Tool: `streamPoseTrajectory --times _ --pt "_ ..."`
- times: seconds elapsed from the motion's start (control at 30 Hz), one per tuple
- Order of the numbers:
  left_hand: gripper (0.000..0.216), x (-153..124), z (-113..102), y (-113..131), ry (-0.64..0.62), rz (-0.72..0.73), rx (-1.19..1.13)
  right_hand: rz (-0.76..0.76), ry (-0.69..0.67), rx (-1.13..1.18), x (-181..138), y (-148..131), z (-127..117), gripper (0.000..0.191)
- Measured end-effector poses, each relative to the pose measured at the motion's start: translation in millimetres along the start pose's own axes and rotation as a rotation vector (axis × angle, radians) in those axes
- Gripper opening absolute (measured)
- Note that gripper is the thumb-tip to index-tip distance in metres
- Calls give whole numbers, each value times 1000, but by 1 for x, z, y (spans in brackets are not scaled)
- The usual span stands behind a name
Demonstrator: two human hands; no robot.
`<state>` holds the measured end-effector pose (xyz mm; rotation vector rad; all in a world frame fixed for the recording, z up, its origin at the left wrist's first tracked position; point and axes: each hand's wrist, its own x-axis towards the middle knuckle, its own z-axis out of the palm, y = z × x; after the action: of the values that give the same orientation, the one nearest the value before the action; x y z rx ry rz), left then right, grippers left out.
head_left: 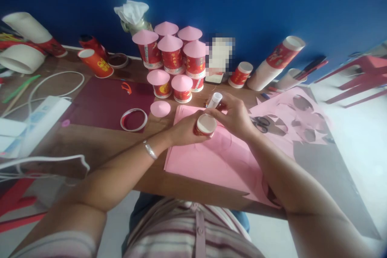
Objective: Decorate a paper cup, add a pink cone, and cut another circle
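Note:
My left hand (186, 129), with a silver bracelet on the wrist, is wrapped round a small red paper cup (207, 123) whose pale round end faces up. Close beside it, my right hand (234, 115) grips a white glue stick (215, 99), its end pointing up and away from me. Both hands are over a stack of pink paper (193, 161). Beyond them stand several red cups with pink cone roofs (170, 50). A loose pink cone (160, 109) lies left of the paper stack. My right fingertips are partly hidden behind the glue stick.
Black scissors (261, 124) lie right of my right hand, near pink paper with cut-out holes (290, 117). At left are a white ring (134, 119), a dark red sheet (102, 105) and a white cable (54, 161). Stacked cups (278, 62) and a phone (219, 56) are along the blue wall.

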<state>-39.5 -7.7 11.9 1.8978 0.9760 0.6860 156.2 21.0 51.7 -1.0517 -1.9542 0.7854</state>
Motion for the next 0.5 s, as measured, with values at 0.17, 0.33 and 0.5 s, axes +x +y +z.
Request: streamPoseTrajectory --times 0.17,0.33,0.5 --pt "53 0 -1 0 -19 -36 16 -20 -3 -26 -1 1 -2 37" --pt "51 0 -2 4 -19 -12 5 -19 0 -45 -2 1 -2 37" --pt "51 0 -1 3 -8 7 -26 3 4 -52 0 -1 -1 34"
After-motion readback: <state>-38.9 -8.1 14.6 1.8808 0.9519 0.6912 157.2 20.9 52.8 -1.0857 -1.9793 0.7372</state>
